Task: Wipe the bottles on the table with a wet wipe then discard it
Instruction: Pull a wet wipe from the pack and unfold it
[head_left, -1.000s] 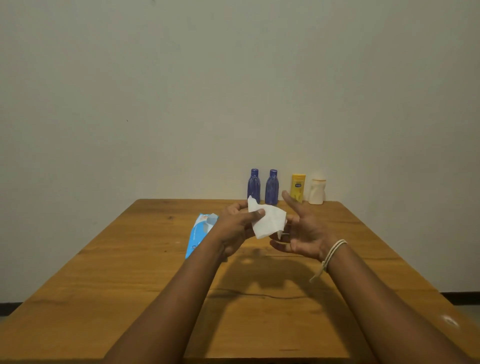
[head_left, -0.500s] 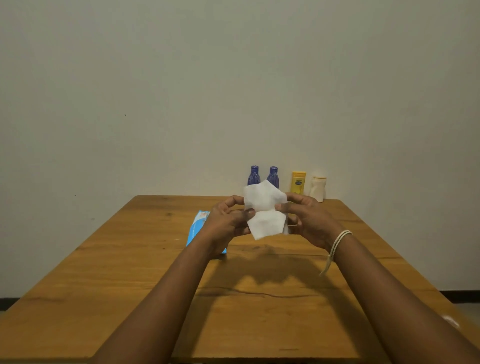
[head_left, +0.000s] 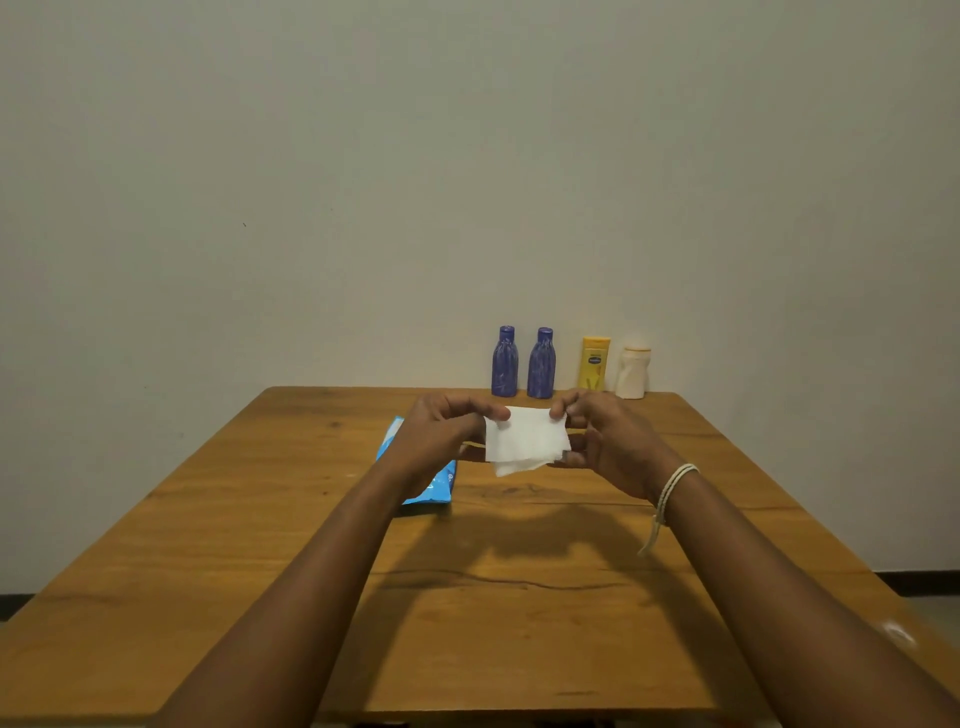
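One white wet wipe (head_left: 525, 439), thin, soft, roughly rectangular, long axis left to right, held flat-on above the table's middle, layered lower edge sagging. Left hand (head_left: 441, 434) pinches its left edge, fingers curled; right hand (head_left: 608, 439) pinches the right edge, thumb and fingertips closed on the sheet. A pale cord bracelet (head_left: 672, 486) rings the right wrist, loose end hanging. Four bottles stand upright in a row at the far edge, against the wall: two ribbed blue bottles (head_left: 505, 362) (head_left: 541, 364), one flat yellow bottle (head_left: 594, 364), one squat cream bottle (head_left: 632, 373). One blue glossy wipes pack (head_left: 434, 483) lies flat, partly hidden under the left hand. Wooden table (head_left: 519, 623), grained, rectangular. Plain wall (head_left: 467, 182) behind.
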